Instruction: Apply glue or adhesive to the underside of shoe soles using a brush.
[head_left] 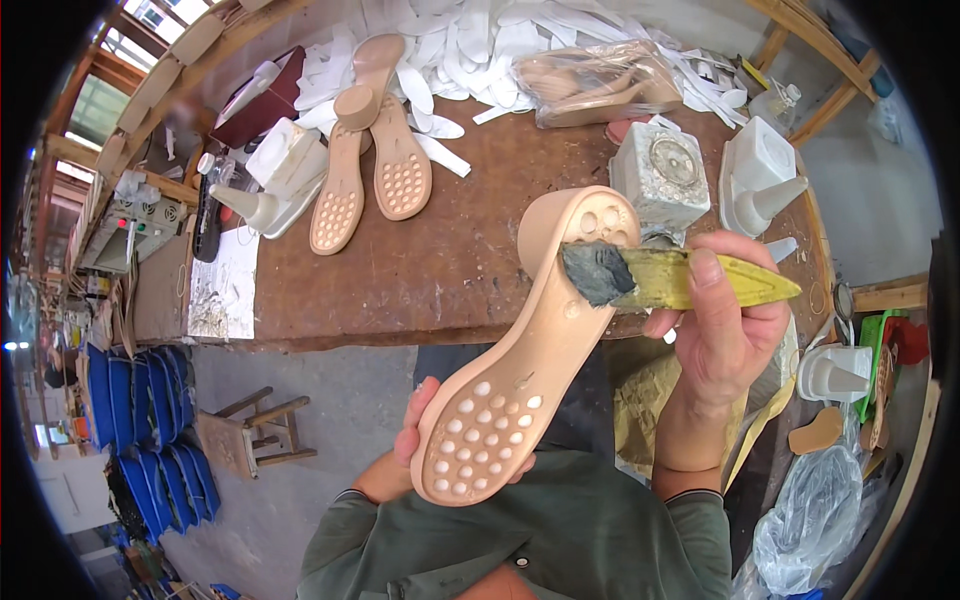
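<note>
A tan heeled shoe sole is tilted in front of me, its heel end away from me. My left hand grips its toe end from below, fingers wrapped round the edges. Rows of round hollows, many looking white, cover the toe end; larger hollows show at the heel. My right hand holds a glue brush with a flat yellow handle and a dark, clumped tip. The tip lies over the sole just below the heel hollows; I cannot tell if it touches.
On the brown table, more tan soles lie at the back left. White insole pieces pile up behind, beside a plastic bag of soles. White containers stand at the right. A wooden stool is on the floor.
</note>
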